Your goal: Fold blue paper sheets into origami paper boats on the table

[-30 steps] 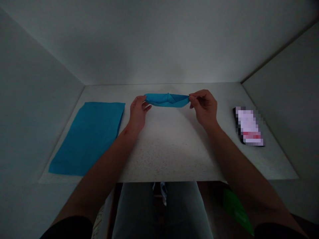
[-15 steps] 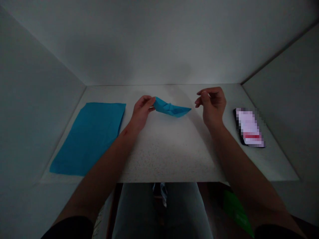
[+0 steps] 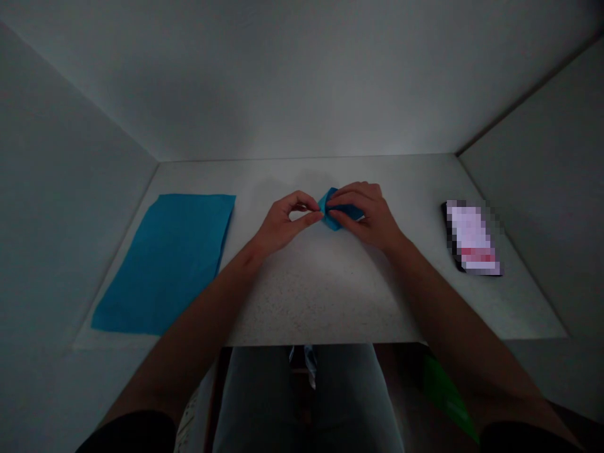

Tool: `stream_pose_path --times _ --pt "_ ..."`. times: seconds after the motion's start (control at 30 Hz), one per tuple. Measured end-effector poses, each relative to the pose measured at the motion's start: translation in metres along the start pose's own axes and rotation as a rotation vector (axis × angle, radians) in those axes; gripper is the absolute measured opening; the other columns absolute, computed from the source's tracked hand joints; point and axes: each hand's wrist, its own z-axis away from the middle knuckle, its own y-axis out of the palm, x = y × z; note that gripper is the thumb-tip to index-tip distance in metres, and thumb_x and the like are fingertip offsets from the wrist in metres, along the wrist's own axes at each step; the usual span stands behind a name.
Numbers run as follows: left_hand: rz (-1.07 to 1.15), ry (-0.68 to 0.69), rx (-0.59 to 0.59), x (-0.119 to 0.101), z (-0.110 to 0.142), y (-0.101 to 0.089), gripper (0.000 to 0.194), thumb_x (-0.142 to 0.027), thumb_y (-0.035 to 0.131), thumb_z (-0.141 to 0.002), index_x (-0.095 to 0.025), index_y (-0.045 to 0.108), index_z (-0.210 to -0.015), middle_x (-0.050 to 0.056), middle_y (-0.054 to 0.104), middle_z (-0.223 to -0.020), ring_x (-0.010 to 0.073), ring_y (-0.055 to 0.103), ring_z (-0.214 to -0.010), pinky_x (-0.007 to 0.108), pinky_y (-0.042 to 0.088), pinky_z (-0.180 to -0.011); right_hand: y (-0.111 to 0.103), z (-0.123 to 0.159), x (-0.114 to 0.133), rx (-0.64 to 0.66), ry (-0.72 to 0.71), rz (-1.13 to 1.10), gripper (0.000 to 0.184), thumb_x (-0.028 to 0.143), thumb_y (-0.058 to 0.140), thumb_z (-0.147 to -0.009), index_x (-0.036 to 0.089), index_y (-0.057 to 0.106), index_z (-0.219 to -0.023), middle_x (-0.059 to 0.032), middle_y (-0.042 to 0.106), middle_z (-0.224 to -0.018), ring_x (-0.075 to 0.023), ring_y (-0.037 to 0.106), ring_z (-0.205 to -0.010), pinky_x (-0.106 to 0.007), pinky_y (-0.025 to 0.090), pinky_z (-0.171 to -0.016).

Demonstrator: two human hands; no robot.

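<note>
A folded blue paper boat [image 3: 335, 223] is held above the middle of the white tabletop, one end turned toward my left side. My left hand [image 3: 287, 220] pinches its left tip between thumb and index finger. Around its right part, the fingers and thumb of my right hand [image 3: 370, 211] are closed, covering much of the paper. Both hands meet close together at the boat, so its full shape is partly hidden.
Flat blue paper sheets [image 3: 165, 264] lie on the left of the white table [image 3: 325, 302]. A phone [image 3: 474, 239] with a blurred screen lies at the right. Walls close in the back and both sides; my legs are under the front edge.
My right hand has come left from beside the boat and taken hold of it. My left hand has moved slightly right. The boat now appears turned more end-on.
</note>
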Motion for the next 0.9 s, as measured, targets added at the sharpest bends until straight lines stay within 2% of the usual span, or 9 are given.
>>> stream_pose_path --times 0.13,0.23,0.33,0.47,0.57,0.67,0.8,0.9 --pt "-0.053 0.016 0.034 0.000 0.003 0.003 0.047 -0.065 0.093 -0.089 -0.023 0.075 -0.100 0.005 0.081 -0.105 0.0202 0.076 -0.102 0.039 0.061 -0.103 0.004 0.000 0.001 0.003 0.007 -0.002 0.031 0.047 0.066 -0.113 0.032 0.077 -0.137 -0.0086 0.081 -0.135 -0.0325 0.072 -0.122 -0.053 0.047 -0.108" --pt "-0.082 0.044 0.045 0.000 0.004 0.005 0.043 -0.059 0.094 -0.089 -0.023 0.074 -0.101 0.005 0.080 -0.106 0.0199 0.076 -0.102 0.039 0.061 -0.101 0.006 0.000 0.001 0.029 -0.028 0.002 0.025 0.045 0.064 -0.115 0.032 0.078 -0.131 -0.0072 0.081 -0.139 -0.0320 0.071 -0.127 -0.052 0.044 -0.109" --pt "-0.102 0.082 0.040 -0.001 0.005 0.005 0.037 -0.054 0.092 -0.093 -0.023 0.074 -0.101 0.004 0.079 -0.104 0.0193 0.075 -0.101 0.038 0.061 -0.101 0.008 0.000 0.000 0.052 -0.053 -0.007 0.022 0.046 0.064 -0.116 0.031 0.078 -0.125 -0.0053 0.082 -0.135 -0.0304 0.071 -0.122 -0.051 0.042 -0.108" --pt "-0.188 0.118 0.036 -0.002 0.005 0.004 0.023 -0.043 0.086 -0.097 -0.024 0.074 -0.104 0.004 0.080 -0.104 0.0190 0.075 -0.100 0.038 0.061 -0.100 0.009 0.002 0.000 0.076 -0.006 0.030 0.021 0.045 0.065 -0.116 0.030 0.078 -0.121 -0.0051 0.084 -0.121 -0.0302 0.069 -0.115 -0.049 0.041 -0.105" --pt "-0.288 0.215 -0.001 -0.002 0.005 0.004 0.011 -0.029 0.080 -0.098 -0.024 0.073 -0.106 0.003 0.078 -0.104 0.0179 0.074 -0.098 0.036 0.060 -0.094 0.008 0.002 0.003 0.090 0.028 0.103 0.021 0.046 0.066 -0.115 0.028 0.078 -0.114 -0.0057 0.082 -0.109 -0.0300 0.066 -0.108 -0.048 0.039 -0.102" --pt "-0.395 0.312 -0.052 -0.004 0.004 0.005 0.011 -0.020 0.078 -0.097 -0.024 0.073 -0.106 0.002 0.076 -0.102 0.0176 0.072 -0.096 0.034 0.060 -0.089 0.005 0.001 0.009 0.080 0.029 0.172 0.024 0.046 0.065 -0.115 0.026 0.077 -0.110 -0.0063 0.081 -0.104 -0.0294 0.065 -0.104 -0.047 0.038 -0.100" --pt "-0.458 0.383 -0.108 -0.008 0.005 0.007 0.013 -0.018 0.078 -0.096 -0.024 0.071 -0.105 0.002 0.074 -0.100 0.0174 0.070 -0.094 0.032 0.060 -0.084 0.004 -0.001 0.016 0.023 0.021 0.206 0.023 0.045 0.062 -0.117 0.027 0.077 -0.116 -0.0061 0.083 -0.115 -0.0300 0.067 -0.112 -0.048 0.039 -0.102" --pt "-0.475 0.383 -0.130 -0.011 0.006 0.007 0.011 -0.019 0.077 -0.096 -0.025 0.071 -0.103 0.001 0.075 -0.098 0.0177 0.070 -0.092 0.033 0.060 -0.085 0.004 0.000 0.016 -0.001 0.033 0.209 0.022 0.046 0.064 -0.116 0.029 0.076 -0.125 -0.0057 0.083 -0.127 -0.0312 0.069 -0.121 -0.051 0.039 -0.108"
